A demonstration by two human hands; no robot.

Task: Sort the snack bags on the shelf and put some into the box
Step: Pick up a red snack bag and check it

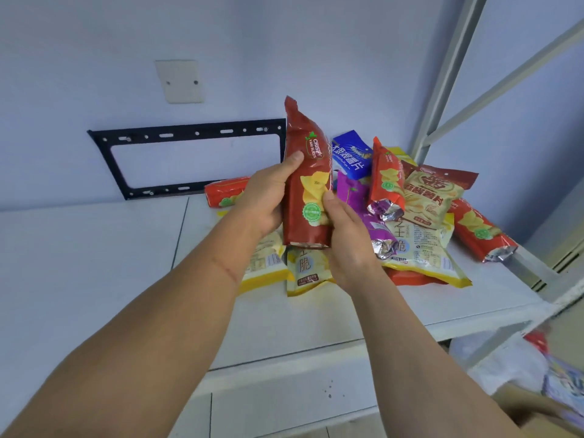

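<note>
White shelf [316,320], both hands' fingers holding red snack bag [305,172] upright, left hand [268,197], right hand [344,238]

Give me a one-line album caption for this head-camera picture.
Both hands, left and right, hold a red snack bag upright above a jumbled pile of bags on a white shelf.

From my feed this looks like a bare storeroom or plain home room. Behind the bag I grip, a painted wall [316,42] carries a blank cover plate [179,81] and an empty black mounting bracket [189,159]. Right of my grip stands a white metal rack [448,90] over a white shelf [316,317].
</note>
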